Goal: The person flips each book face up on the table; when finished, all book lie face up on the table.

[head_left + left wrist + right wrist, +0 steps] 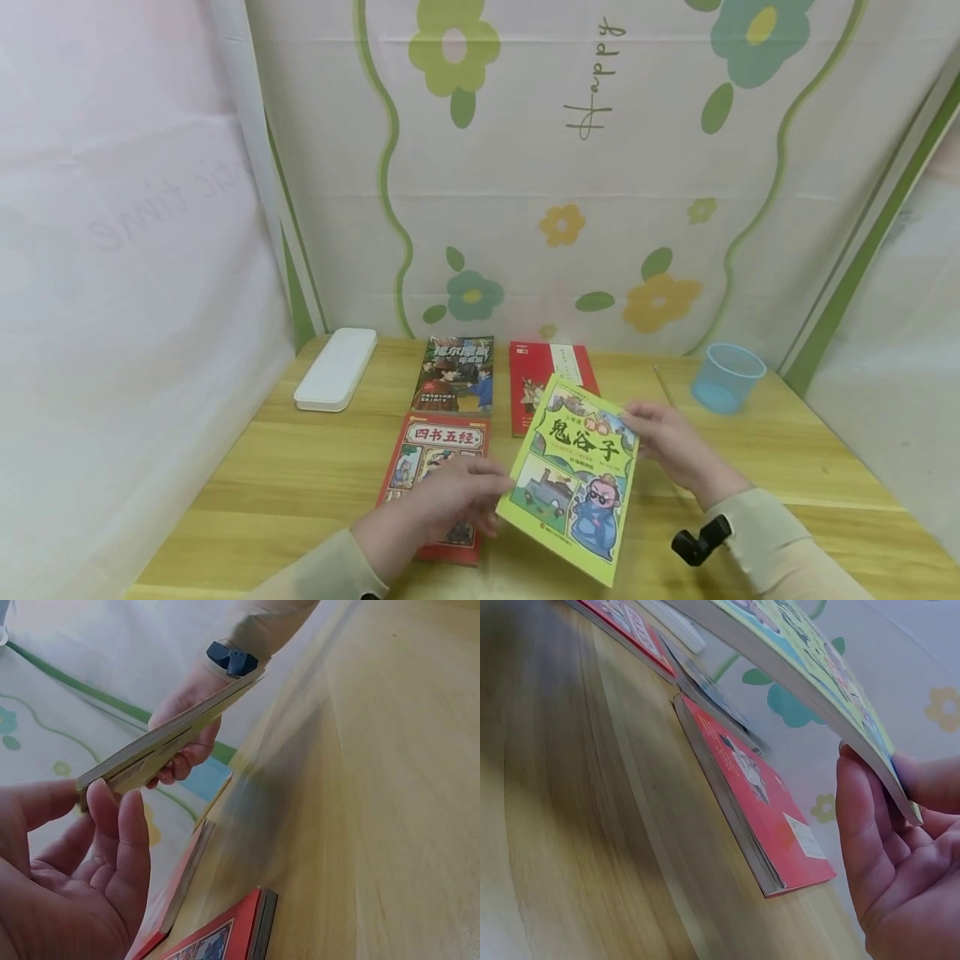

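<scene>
A yellow-green comic book [573, 479] is held tilted above the table, its cover facing up. My right hand [671, 442] pinches its upper right edge, with the thumb on the cover and fingers beneath, as the right wrist view shows. At the lower left edge my left hand [453, 500] pinches the same book [161, 739] between thumb and fingers. Under the left hand lies a red comic book [435, 433], partly hidden by it. Behind the held book a red book with a white strip [528, 375] lies flat, partly covered from view.
A dark-covered book [457, 375] lies behind the red comic book. The white case [337, 367] is at the back left. A blue translucent cup [727, 379] stands at the back right, near a thin stick [663, 383]. Printed curtains [510, 167] border the wooden table [300, 492].
</scene>
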